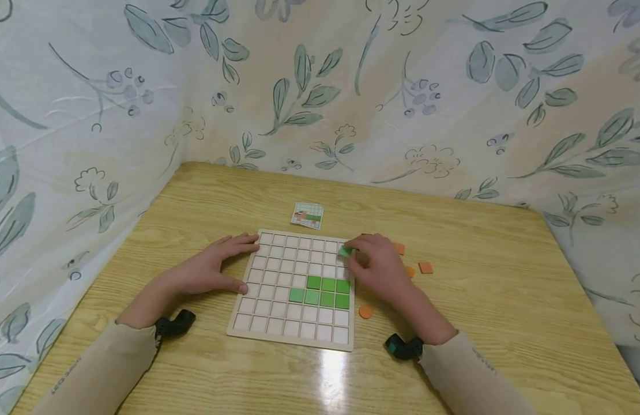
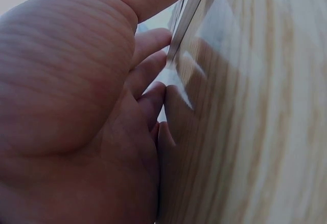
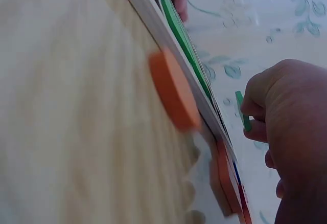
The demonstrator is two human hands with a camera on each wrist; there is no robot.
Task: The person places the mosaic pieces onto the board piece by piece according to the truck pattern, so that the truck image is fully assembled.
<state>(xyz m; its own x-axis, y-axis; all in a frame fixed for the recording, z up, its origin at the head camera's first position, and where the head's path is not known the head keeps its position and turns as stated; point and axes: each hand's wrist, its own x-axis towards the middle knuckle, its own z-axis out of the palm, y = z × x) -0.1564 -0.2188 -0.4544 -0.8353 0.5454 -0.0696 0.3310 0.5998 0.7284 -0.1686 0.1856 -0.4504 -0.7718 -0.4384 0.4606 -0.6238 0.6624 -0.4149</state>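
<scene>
A square wooden grid board (image 1: 270, 278) lies on the table, with several green square tiles (image 1: 327, 285) set in cells on its right side. My right hand (image 1: 379, 265) pinches a light green tile (image 1: 344, 251) over the board's upper right edge. In the right wrist view that green tile (image 3: 242, 110) sits between thumb and finger, held off the board. My left hand (image 1: 216, 265) rests at the board's left edge, fingers spread and touching the frame. The left wrist view shows the palm (image 2: 66, 101) beside the table, its fingers extended.
Beyond the board lies a small picture card (image 1: 307, 215) with a coloured grid pattern. Right of the board are an orange round piece (image 1: 365, 312), an orange square tile (image 1: 426, 267) and other orange pieces partly hidden by my right hand. A patterned cloth (image 1: 320, 104) hangs behind the table.
</scene>
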